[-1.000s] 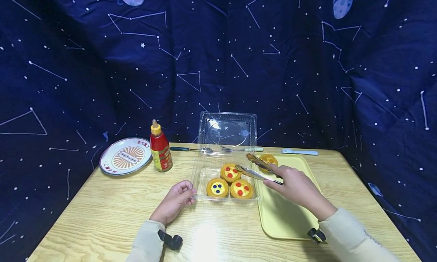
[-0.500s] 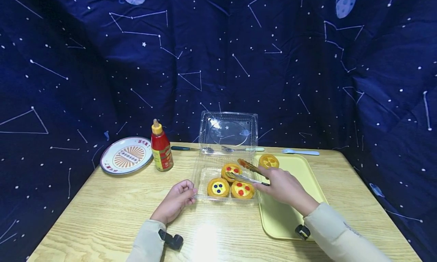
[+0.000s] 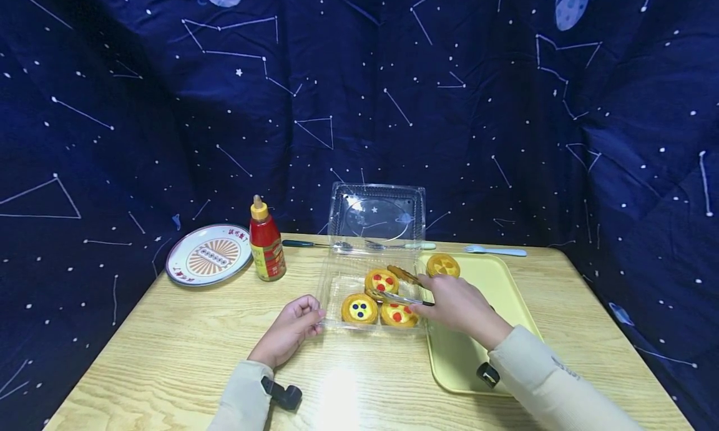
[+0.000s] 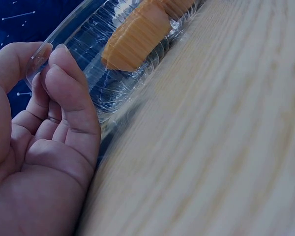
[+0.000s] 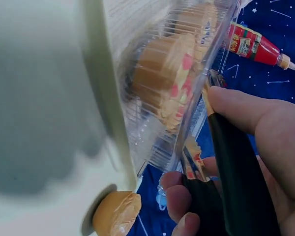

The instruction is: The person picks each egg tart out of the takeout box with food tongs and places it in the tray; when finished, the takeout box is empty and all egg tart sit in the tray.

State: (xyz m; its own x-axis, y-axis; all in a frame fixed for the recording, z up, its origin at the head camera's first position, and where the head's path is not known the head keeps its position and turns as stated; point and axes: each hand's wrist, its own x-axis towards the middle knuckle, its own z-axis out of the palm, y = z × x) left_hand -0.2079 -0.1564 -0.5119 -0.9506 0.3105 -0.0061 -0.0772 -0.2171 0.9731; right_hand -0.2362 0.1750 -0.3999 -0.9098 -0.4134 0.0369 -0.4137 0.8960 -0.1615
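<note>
— Where's the right hand [image 3: 457, 306]?
— Gripping metal tongs [image 3: 400, 286], tips astride the red-dotted tart [image 3: 381, 280] at the clear plastic box's [image 3: 331, 287] 12 o'clock.
— The left hand [image 3: 290, 330]?
— Curled fingers pinch the box rim (at 9 o'clock).

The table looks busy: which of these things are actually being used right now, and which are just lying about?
In use:
right hand gripping tongs
left hand steadying the clear box
three tarts in the box
tart on the yellow tray

Lying about:
ketchup bottle
patterned plate
fork
cutlery behind the box
</note>
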